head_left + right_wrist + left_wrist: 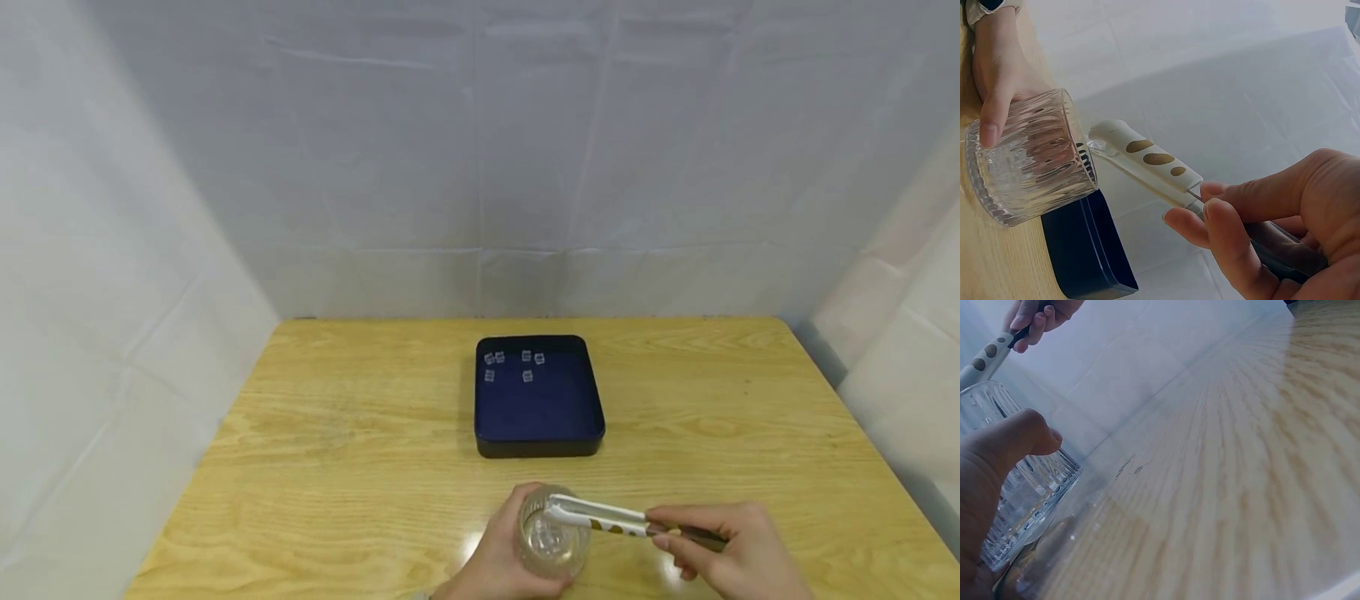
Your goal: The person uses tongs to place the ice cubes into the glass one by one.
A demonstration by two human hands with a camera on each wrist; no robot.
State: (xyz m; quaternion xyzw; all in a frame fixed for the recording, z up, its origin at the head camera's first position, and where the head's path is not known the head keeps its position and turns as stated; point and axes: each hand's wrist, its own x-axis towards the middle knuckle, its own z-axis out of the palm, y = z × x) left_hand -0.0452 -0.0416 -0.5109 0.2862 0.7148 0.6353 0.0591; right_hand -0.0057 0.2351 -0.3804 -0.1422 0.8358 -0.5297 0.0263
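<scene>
My left hand (495, 557) grips a ribbed clear glass (577, 550) from its left side, near the table's front edge. Clear pieces (550, 540) lie at the bottom of the glass. White tongs with brown spots (603, 518) are pinched by the dark handle between the thumb and fingers of my right hand (738, 546). Their tips stand over the glass's mouth. In the right wrist view, a small clear piece (1104, 148) sits between the tips. The left wrist view shows my left thumb (1029, 434) pressed along the glass wall.
Beyond the glass stands a dark blue square tray (538, 448). Several small clear pieces (527, 376) lie toward its far side. The wooden table (337, 433) carries both, and white sheeting (420, 167) hangs behind and at the sides.
</scene>
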